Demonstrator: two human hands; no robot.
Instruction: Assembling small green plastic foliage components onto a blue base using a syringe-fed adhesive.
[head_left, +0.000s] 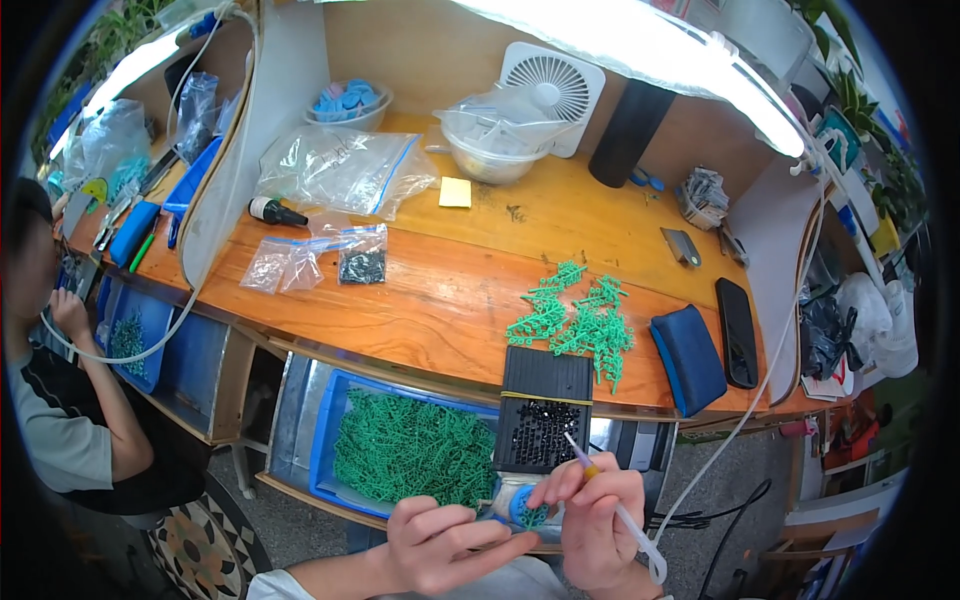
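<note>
In my right hand (pixel 603 515) is a slim pen-like tool (pixel 590 466) with a pale tip, an amber collar and a clear tube trailing from its rear. The tip points at a black tray (pixel 515 458) of tiny black pieces. A small green openwork piece (pixel 534 517) sits at my right fingertips, just above the end of my left forefinger. Which hand bears it I cannot tell. My left hand (pixel 440 545) is closed, its fingers curled and its forefinger reaching right. Close by is a round blue-rimmed thing (pixel 521 505).
A blue tray (pixel 322 455) full of green branched pieces lies in the open drawer. More green pieces (pixel 585 325) lie on the bench near a navy pouch (pixel 688 358) and a phone (pixel 737 335). Plastic bags (pixel 330 170) and a fan (pixel 553 85) stand behind. Another person (pixel 75 420) sits left.
</note>
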